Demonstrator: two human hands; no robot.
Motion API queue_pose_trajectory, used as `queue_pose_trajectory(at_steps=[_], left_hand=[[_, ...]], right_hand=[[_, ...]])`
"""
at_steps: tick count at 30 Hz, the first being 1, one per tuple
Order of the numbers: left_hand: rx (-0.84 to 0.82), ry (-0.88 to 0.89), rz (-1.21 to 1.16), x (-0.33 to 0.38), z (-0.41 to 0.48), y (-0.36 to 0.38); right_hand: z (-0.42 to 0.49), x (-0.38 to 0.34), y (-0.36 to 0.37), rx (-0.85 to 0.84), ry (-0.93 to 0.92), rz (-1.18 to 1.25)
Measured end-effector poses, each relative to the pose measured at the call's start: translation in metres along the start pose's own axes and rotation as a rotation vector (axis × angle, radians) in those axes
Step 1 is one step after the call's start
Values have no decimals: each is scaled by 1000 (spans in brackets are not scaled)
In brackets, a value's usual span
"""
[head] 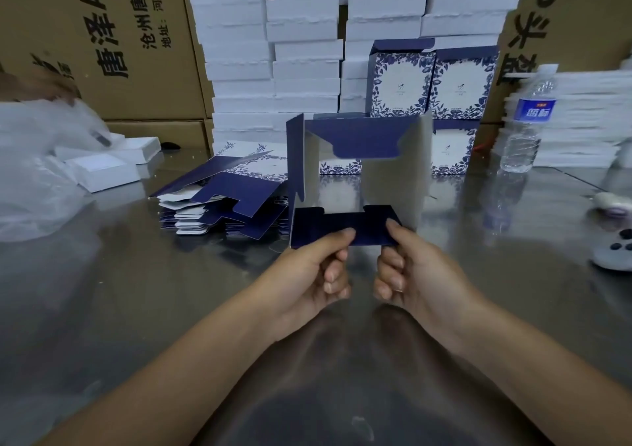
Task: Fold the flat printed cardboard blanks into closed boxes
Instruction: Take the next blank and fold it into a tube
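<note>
Right now my left hand (307, 274) and my right hand (413, 274) each pinch the near navy flap of a half-opened box (393, 178), thumbs on top and fingers curled beneath. They hold it up over the table (136, 291) in the middle of the scene. Its side walls stand upright (grey inside, navy outside) and the far flap hangs down across the opening. To the left, a little farther off, lies the pile of flat blanks (232, 202). Folded boxes (431, 82) with blue leaf print are stacked far behind, against white boxes (273, 52); a water bottle (526, 120) stands far right.
</note>
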State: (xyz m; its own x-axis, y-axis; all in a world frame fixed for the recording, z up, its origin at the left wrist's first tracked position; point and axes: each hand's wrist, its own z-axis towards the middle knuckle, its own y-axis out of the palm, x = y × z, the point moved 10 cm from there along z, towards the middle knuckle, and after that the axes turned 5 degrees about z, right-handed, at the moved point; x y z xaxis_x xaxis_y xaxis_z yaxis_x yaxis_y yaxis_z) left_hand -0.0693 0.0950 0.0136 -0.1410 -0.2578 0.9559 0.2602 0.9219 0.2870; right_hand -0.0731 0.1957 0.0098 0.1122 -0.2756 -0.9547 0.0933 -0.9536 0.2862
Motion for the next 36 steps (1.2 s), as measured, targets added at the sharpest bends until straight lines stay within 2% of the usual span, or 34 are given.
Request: queue_pose_trajectory(at_steps=[4, 7, 12, 15, 18, 20, 22, 24, 26, 28, 31, 34, 36], left_hand=[[-21, -96, 18, -8, 3, -3], [102, -143, 115, -6, 5, -22], [466, 146, 896, 37, -3, -58], [571, 290, 1108, 50, -10, -60], [550, 454, 1067, 61, -12, -54], [515, 551, 1020, 65, -14, -49], [469, 611, 966, 68, -17, -43], [420, 620, 899, 67, -16, -40], [383, 608, 862, 66, -16, -36], [336, 635, 837, 68, -19, -29], [259, 667, 802, 70, -23, -20], [220, 656, 737, 70, -24, -19], [217, 628, 673, 68, -23, -21]], right_hand=[[4, 4, -9, 52, 32, -30], [7, 2, -18, 89, 43, -93], [5, -4, -27, 122, 56, -218], [3, -4, -30, 139, 87, -244], [1, -9, -33, 160, 68, -216], [2, -15, -38, 208, -8, -207], [1, -29, -45, 294, -176, -342], [-6, -50, -39, 324, -428, -562], [-16, -63, -24, 252, -648, -678], [-22, -66, -10, 133, -760, -717], [-21, -63, -4, 53, -767, -706], [-19, -63, -4, -32, -752, -569], [-15, -62, -9, -30, -718, -457]])
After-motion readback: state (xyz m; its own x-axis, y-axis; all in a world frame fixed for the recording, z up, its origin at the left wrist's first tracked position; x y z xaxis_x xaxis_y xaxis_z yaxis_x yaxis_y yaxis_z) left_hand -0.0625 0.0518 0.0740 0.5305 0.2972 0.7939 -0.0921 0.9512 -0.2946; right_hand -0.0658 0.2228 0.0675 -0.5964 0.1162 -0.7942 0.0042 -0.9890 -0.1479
